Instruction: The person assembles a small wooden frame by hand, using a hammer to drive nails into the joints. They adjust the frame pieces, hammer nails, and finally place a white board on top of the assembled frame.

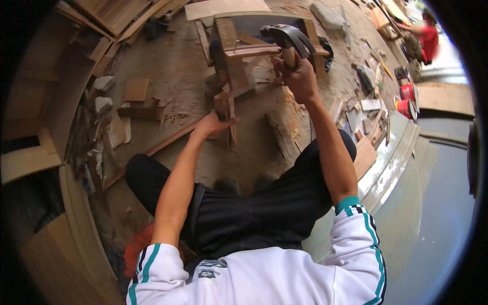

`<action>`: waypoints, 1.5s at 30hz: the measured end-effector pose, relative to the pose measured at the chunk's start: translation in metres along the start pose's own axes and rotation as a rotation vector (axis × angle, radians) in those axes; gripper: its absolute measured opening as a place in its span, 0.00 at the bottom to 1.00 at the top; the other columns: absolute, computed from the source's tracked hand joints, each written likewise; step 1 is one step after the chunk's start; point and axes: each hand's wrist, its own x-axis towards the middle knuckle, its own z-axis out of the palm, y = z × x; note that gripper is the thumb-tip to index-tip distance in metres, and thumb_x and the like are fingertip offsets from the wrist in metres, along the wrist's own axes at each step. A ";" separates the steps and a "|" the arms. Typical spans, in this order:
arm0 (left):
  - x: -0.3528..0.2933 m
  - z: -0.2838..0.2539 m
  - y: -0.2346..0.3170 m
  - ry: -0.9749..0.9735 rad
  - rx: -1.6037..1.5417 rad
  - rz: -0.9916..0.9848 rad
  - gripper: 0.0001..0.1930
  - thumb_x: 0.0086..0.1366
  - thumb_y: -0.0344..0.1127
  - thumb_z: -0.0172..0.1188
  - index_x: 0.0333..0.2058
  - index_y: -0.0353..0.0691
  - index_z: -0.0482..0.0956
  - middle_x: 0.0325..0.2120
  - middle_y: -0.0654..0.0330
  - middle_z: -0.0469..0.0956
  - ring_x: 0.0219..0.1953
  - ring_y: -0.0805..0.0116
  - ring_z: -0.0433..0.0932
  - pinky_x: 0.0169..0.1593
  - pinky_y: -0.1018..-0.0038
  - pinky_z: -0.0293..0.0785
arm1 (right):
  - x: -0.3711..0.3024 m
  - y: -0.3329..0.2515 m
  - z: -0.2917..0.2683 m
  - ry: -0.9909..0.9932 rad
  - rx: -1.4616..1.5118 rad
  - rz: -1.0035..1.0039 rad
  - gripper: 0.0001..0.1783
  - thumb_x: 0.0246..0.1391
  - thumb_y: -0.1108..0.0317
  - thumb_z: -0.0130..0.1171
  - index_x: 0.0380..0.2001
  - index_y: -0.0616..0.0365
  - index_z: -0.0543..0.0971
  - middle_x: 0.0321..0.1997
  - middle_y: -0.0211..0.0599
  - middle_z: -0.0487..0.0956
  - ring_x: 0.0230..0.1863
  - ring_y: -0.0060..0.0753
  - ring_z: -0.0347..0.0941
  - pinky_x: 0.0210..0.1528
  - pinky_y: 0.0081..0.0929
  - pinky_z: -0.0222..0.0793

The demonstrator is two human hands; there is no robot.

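Observation:
My right hand (301, 81) is closed round the pale wooden handle of a claw hammer (288, 38). The black hammer head is raised, and in the picture it overlaps a wooden frame (227, 33) standing on the ground ahead of me. A reddish-brown wooden strip (251, 51) runs across that frame. Lower and to the left, my left hand (209, 124) grips a narrow piece of wood (231, 109) at the near end of the frame, thumb toward the right. Some of its fingers are hidden behind the wood.
Wood offcuts (136, 89) and stone blocks (104, 84) lie to the left, beside a large wooden cabinet (38, 101). A thick wood block (281, 133) lies before my knees. Red cans (406, 109) and scattered tools stand right. Another person (429, 43) in red is at far right.

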 end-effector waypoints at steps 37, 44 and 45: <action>-0.061 -0.030 -0.019 0.557 0.002 1.161 0.33 0.56 0.49 0.68 0.53 0.32 0.68 0.42 0.45 0.77 0.41 0.46 0.80 0.45 0.58 0.77 | -0.017 0.071 -0.068 0.448 -0.431 -0.107 0.18 0.54 0.57 0.71 0.33 0.63 0.81 0.26 0.33 0.79 0.29 0.25 0.71 0.34 0.31 0.68; -0.058 -0.052 0.018 0.299 -1.244 0.540 0.26 0.68 0.52 0.51 0.54 0.36 0.69 0.45 0.54 0.75 0.44 0.57 0.77 0.50 0.63 0.74 | -0.026 0.040 -0.088 0.370 -0.166 0.219 0.19 0.51 0.57 0.72 0.34 0.64 0.82 0.28 0.34 0.81 0.30 0.28 0.74 0.38 0.28 0.70; -0.062 -0.061 0.027 0.253 -1.384 0.474 0.27 0.68 0.54 0.50 0.54 0.36 0.69 0.45 0.53 0.75 0.44 0.57 0.77 0.50 0.62 0.75 | -0.028 0.037 -0.087 0.385 -0.168 0.217 0.19 0.51 0.56 0.72 0.34 0.64 0.82 0.28 0.34 0.81 0.30 0.27 0.74 0.37 0.28 0.70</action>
